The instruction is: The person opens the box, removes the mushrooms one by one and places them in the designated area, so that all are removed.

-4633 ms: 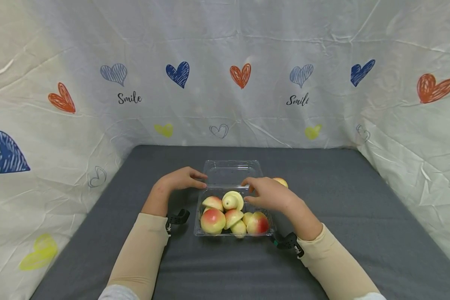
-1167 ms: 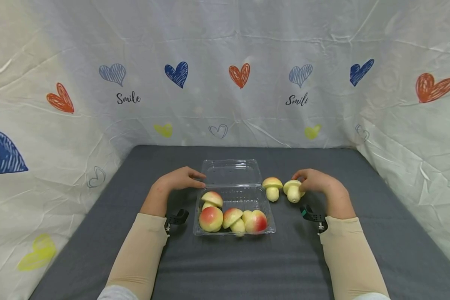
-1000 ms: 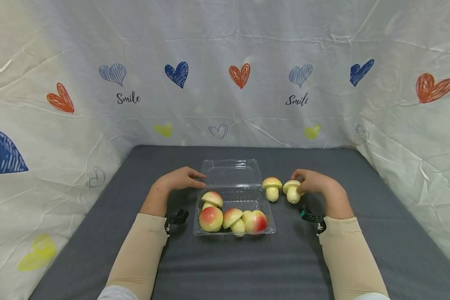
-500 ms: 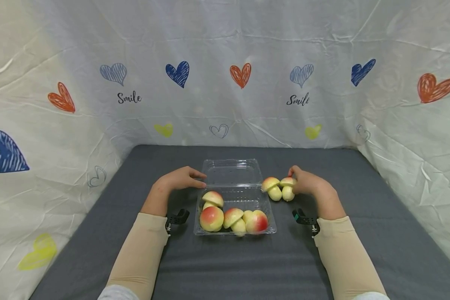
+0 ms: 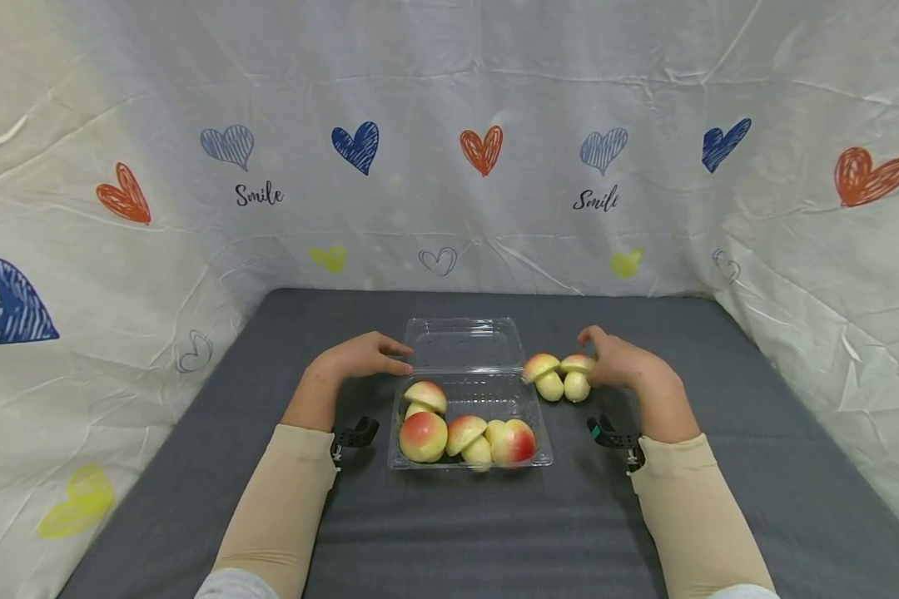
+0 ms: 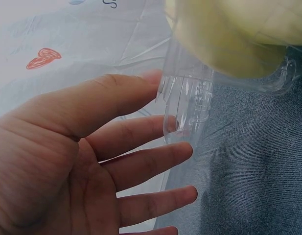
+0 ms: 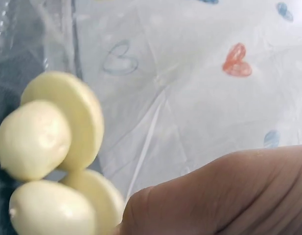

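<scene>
In the head view, a clear plastic clamshell box (image 5: 449,467) lies with its lid (image 5: 464,343) folded back. Several toy mushrooms (image 5: 423,437), with red-and-yellow caps and pale stems, fill its front and left side. Fingers spread, my left hand (image 5: 355,356) touches the box's left edge near the hinge, as the left wrist view confirms. To the right of the box two more mushrooms lie side by side on the cloth, a left one (image 5: 548,384) and a right one (image 5: 577,384). My right hand (image 5: 629,366) is beside the right one, thumb by its cap, index finger lifted off.
A dark grey cloth (image 5: 449,541) covers the table. White sheeting (image 5: 412,83) printed with hearts rises behind it and along both sides. The left mushroom on the cloth lies against the box's right edge.
Since the oldest frame, a mushroom has left the box's back middle; two lie at right. The right one was turned and slid left against its neighbour. Lately my right fingers lifted from it.
</scene>
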